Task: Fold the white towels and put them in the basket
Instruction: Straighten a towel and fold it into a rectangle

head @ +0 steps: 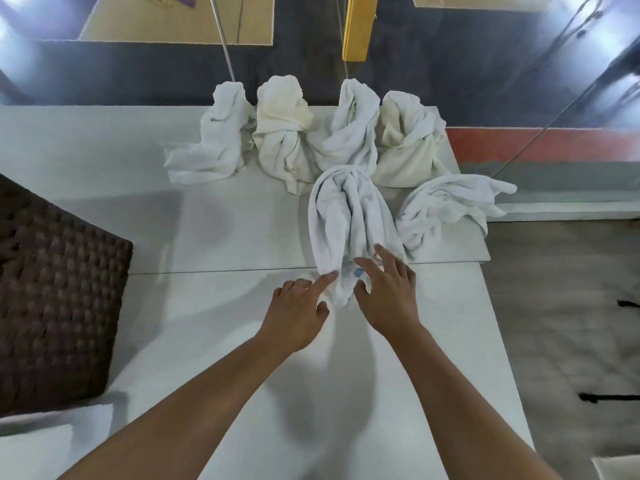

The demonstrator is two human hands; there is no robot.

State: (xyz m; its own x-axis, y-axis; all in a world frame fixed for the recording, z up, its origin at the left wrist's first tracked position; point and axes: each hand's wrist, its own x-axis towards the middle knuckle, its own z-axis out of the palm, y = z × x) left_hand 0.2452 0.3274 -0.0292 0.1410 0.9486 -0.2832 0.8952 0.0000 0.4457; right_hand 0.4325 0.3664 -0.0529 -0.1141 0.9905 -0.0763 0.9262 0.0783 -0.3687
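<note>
A crumpled white towel lies in the middle of the white table, its near end bunched toward me. My left hand touches that near end with a straight index finger, the other fingers curled. My right hand rests on the same end with fingers spread. Several more crumpled white towels stand in a row at the table's far edge, and another lies to the right. The dark brown woven basket stands at the left.
The table's right edge drops to a grey floor. A thin seam crosses the tabletop just beyond my hands. A yellow post and a thin metal rod rise behind the towels.
</note>
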